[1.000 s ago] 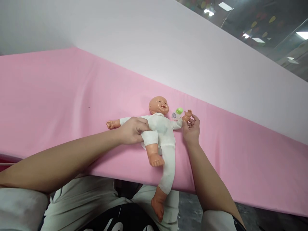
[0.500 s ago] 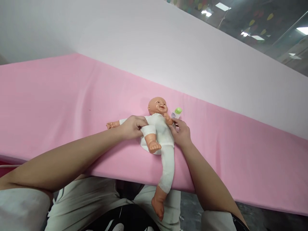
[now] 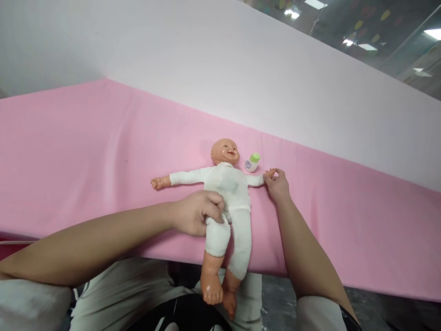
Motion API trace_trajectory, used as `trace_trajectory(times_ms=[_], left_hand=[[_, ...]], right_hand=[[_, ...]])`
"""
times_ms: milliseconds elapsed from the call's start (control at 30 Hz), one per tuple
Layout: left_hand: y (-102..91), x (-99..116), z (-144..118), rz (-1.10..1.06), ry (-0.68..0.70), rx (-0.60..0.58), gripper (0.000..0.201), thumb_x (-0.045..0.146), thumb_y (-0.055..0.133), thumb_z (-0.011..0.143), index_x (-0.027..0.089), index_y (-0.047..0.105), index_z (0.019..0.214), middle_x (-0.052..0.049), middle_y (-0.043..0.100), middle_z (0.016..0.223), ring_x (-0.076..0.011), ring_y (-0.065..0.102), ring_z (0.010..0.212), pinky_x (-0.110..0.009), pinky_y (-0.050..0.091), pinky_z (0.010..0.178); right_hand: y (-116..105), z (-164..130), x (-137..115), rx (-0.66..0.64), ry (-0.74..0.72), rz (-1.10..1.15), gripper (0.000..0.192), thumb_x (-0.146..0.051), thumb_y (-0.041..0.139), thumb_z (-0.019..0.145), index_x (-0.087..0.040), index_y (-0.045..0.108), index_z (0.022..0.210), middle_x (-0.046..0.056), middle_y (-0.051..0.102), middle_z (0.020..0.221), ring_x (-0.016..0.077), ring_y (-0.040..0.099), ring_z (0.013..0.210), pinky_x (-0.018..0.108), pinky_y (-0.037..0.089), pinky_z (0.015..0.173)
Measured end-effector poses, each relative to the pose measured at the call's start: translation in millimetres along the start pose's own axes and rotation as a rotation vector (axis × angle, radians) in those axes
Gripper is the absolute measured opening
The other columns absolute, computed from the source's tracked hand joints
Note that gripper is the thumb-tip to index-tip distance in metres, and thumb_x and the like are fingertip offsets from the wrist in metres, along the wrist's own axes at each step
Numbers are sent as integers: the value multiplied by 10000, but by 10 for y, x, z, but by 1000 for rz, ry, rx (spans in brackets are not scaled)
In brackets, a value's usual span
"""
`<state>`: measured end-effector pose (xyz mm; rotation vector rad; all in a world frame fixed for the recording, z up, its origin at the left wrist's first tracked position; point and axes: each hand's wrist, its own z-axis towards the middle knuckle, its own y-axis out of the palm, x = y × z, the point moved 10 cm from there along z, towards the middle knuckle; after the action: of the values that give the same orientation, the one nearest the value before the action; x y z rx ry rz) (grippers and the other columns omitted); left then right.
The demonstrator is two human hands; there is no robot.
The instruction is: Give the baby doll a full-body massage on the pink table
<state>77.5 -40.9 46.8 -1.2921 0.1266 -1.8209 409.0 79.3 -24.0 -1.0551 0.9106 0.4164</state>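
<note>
A baby doll (image 3: 229, 184) with a white cloth body lies face up on the pink-covered table (image 3: 165, 138). Its arms are spread to both sides, and both feet hang past the near edge. My left hand (image 3: 201, 211) is closed around the top of the doll's leg on the left. With my right hand (image 3: 278, 185) I pinch the doll's small hand at the end of the arm on the right. A small white bottle (image 3: 251, 163) with a green cap stands beside the doll's head, touched by neither hand.
Behind the table rises a white wall (image 3: 213, 59), with a window (image 3: 361, 32) above it at the upper right. My legs (image 3: 131, 294) are below the table's near edge.
The doll's bent leg has come down straight toward me with my left hand on it. Its arm on the right has swung outward in my right hand, uncovering the bottle.
</note>
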Motion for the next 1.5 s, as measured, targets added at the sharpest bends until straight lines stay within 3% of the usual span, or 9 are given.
trace_trajectory(times_ms=[133, 267, 467, 533, 867, 1033, 1167, 1333, 1500], left_hand=[[-274, -151, -14, -35, -60, 168, 56, 248, 779, 839, 209, 813, 858, -51, 639, 838, -139, 605, 687, -250, 469, 606], [-609, -467, -66, 31, -197, 335, 59, 224, 753, 804, 176, 787, 800, -56, 682, 866, -147, 649, 746, -233, 498, 638], [-734, -934, -108, 31, -367, 366, 78, 235, 736, 733, 164, 769, 731, -37, 675, 812, -151, 636, 734, -246, 498, 649], [-724, -973, -101, 26, -370, 357, 84, 242, 742, 733, 164, 772, 732, -39, 678, 817, -156, 641, 748, -251, 500, 663], [-617, -510, -5, 83, -174, 300, 62, 187, 723, 800, 178, 761, 752, -41, 688, 831, -142, 656, 748, -237, 515, 673], [-336, -225, 4, 9, -91, 149, 145, 288, 751, 900, 184, 803, 813, -47, 647, 819, -118, 598, 681, -231, 475, 615], [-44, -93, -17, 7, -32, -22, 149, 323, 729, 927, 235, 847, 936, -57, 654, 839, -145, 606, 719, -255, 486, 650], [-41, -120, -17, 6, -24, 26, 179, 350, 711, 934, 243, 852, 953, -59, 681, 862, -140, 601, 692, -251, 489, 627], [-465, -332, -48, 41, -81, 283, 130, 273, 735, 897, 198, 834, 933, -51, 699, 884, -128, 656, 740, -218, 509, 636]], right_hand=[[32, -195, -325, 26, -138, 154, 754, -537, 752, 857, -213, 476, 1480, 111, 782, 1156, 247, 757, 908, 450, 605, 889], [137, -515, -781, 29, -338, 169, 552, -498, 717, 919, -243, 592, 1392, 94, 769, 1201, 228, 738, 939, 419, 625, 858], [554, -1034, -1364, -130, -823, -129, 287, -342, 630, 990, -283, 746, 1247, 76, 770, 1275, 293, 680, 1210, 544, 544, 1092], [587, -1072, -1394, -138, -869, -152, 289, -315, 623, 992, -286, 751, 1250, 74, 767, 1291, 293, 671, 1240, 547, 534, 1113], [212, -498, -809, -39, -405, 146, 547, -525, 668, 955, -242, 598, 1418, 102, 762, 1236, 238, 736, 1020, 422, 619, 899], [5, -170, -301, 70, -150, 240, 738, -580, 707, 903, -200, 478, 1493, 136, 767, 1199, 244, 741, 993, 421, 611, 886], [27, -34, 25, 22, 52, 152, 721, -562, 767, 836, -188, 535, 1406, 110, 802, 1075, 260, 760, 902, 422, 618, 845], [45, -52, 4, 12, 45, 119, 708, -555, 770, 837, -214, 546, 1415, 108, 799, 1156, 268, 773, 962, 421, 632, 876], [1, -349, -512, 119, -237, 238, 691, -548, 714, 916, -230, 494, 1489, 133, 743, 1316, 235, 762, 1028, 424, 628, 937]])
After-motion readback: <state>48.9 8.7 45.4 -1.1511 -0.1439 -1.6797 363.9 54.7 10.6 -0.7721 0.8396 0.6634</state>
